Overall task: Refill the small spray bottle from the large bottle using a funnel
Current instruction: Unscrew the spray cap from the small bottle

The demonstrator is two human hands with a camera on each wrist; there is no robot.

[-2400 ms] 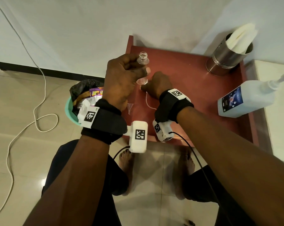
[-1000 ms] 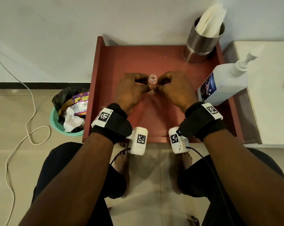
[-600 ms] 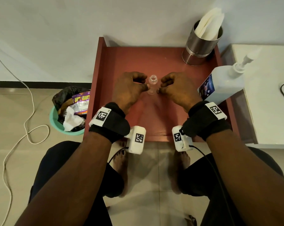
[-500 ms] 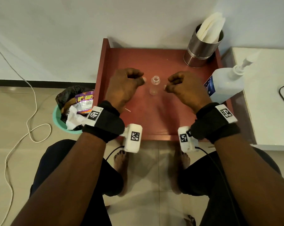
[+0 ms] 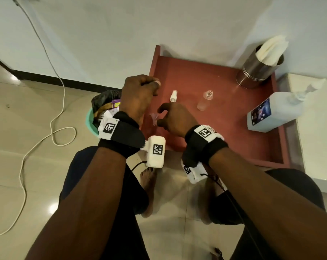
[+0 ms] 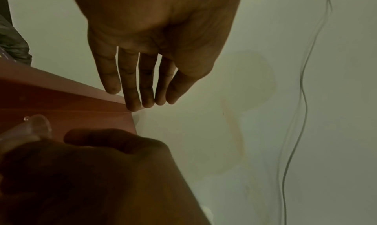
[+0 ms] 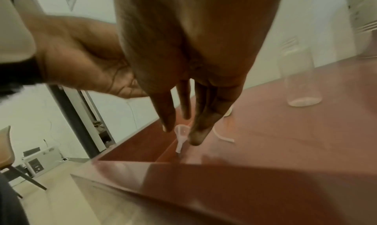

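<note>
The small clear bottle (image 5: 206, 100) stands uncapped near the middle of the red tray table (image 5: 224, 143), and is also seen in the right wrist view (image 7: 300, 83). Its white spray cap (image 5: 173, 95) lies to the left of it. My right hand (image 5: 159, 117) is at the tray's near left and pinches the tiny clear funnel (image 7: 182, 135) between thumb and finger, stem down on the tray. My left hand (image 5: 140, 94) hovers over the tray's left rim and holds nothing, its fingers (image 6: 132, 91) straight. The large white pump bottle (image 5: 271, 111) stands at the right.
A steel cup with tissues (image 5: 260, 68) stands in the tray's far right corner. A green bin with rubbish (image 5: 102, 109) sits on the floor left of the tray, next to a white cable (image 5: 52, 119). A white surface (image 5: 318, 137) adjoins the tray's right side.
Both hands let go of the small bottle, which now stands alone. My right hand moved left and took the funnel. My left hand moved left to the tray's rim.
</note>
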